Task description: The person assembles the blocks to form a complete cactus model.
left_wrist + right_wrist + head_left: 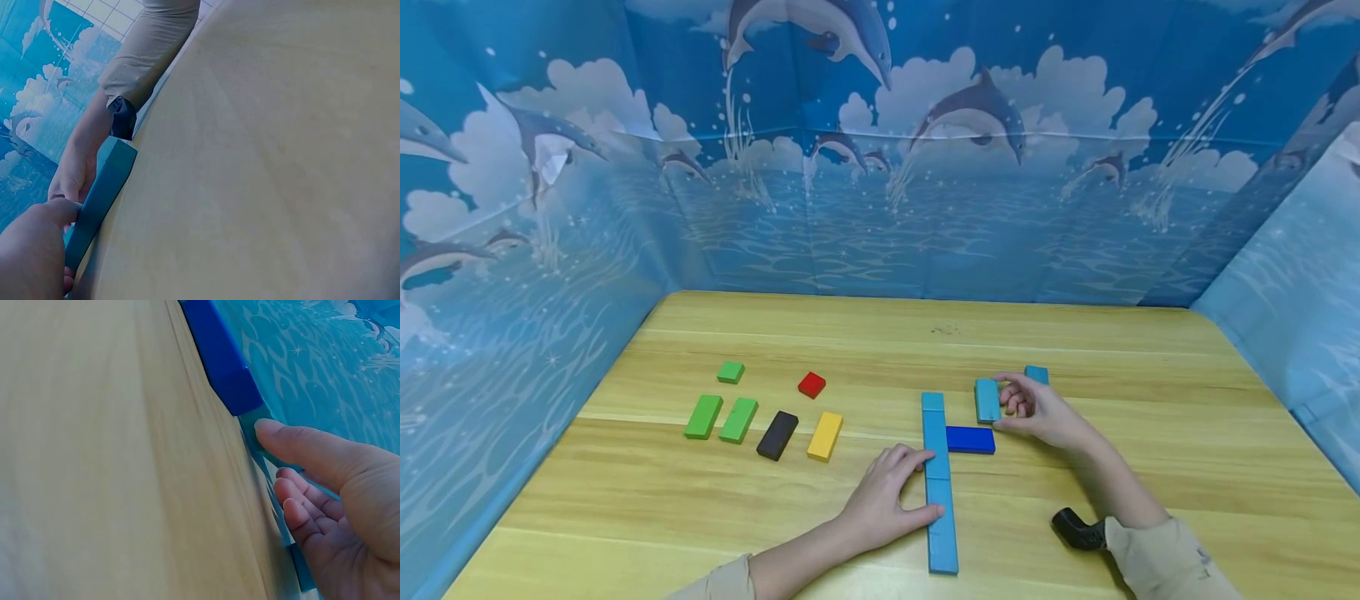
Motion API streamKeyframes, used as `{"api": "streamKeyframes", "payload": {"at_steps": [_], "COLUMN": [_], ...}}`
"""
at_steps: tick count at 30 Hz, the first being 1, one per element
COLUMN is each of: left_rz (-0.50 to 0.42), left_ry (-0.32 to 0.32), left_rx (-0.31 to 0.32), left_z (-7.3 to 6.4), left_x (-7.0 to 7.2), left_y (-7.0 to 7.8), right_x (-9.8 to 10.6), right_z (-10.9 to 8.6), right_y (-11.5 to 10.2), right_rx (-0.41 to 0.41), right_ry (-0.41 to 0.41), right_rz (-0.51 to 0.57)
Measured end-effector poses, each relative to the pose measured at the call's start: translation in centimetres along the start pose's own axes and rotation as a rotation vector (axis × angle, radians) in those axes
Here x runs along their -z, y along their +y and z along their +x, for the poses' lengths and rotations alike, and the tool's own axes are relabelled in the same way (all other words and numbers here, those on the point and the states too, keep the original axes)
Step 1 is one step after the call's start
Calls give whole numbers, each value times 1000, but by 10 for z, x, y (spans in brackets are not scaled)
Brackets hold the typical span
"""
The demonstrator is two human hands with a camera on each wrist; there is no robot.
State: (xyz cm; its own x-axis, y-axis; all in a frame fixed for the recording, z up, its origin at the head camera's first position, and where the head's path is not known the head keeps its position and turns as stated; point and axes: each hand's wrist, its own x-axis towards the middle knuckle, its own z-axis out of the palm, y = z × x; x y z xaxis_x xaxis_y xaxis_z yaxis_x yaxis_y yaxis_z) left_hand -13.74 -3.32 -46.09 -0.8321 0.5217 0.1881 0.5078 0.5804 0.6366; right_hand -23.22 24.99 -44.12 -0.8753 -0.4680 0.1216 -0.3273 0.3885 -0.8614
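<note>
A row of light blue blocks (pixel 942 525) lies end to end on the table, a short one at its far end. My left hand (pixel 883 500) touches the row with thumb and forefinger; its other fingers are partly hidden. A dark blue block (pixel 971 440) lies crosswise against the row's right side. Just beyond it, my right hand (pixel 1037 412) pinches a light blue block (pixel 987 401) between thumb (pixel 275 430) and forefinger, at its two ends. In the right wrist view, the thumb partly covers that block. Another light blue block (pixel 1037 374) sits behind the right hand.
On the left lie two long green blocks (pixel 703 417), a short green block (pixel 731 372), a red block (pixel 812 384), a black block (pixel 777 435) and a yellow block (pixel 825 436). A black curved object (pixel 1077 529) is at the right sleeve. Dolphin-printed sheeting surrounds the wooden table (pixel 625 517).
</note>
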Motion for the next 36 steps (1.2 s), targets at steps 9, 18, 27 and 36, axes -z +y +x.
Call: {"api": "streamKeyframes", "payload": {"at_steps": [9, 18, 27, 36], "left_rz": [10, 14, -1, -3], "left_ry": [2, 12, 10, 7], "left_rx": [-3, -12, -1, 3], "left_z": [1, 0, 0, 0], "left_x": [0, -2, -1, 0], "left_y": [0, -1, 0, 0], "right_x": [-3, -1, -2, -3], "right_z": [1, 1, 1, 1], "right_y": [-3, -2, -2, -3], "right_rx": [-52, -63, -104, -58], "right_ry": [-36, -79, -59, -52], "right_rz": [-11, -7, -53, -52]}}
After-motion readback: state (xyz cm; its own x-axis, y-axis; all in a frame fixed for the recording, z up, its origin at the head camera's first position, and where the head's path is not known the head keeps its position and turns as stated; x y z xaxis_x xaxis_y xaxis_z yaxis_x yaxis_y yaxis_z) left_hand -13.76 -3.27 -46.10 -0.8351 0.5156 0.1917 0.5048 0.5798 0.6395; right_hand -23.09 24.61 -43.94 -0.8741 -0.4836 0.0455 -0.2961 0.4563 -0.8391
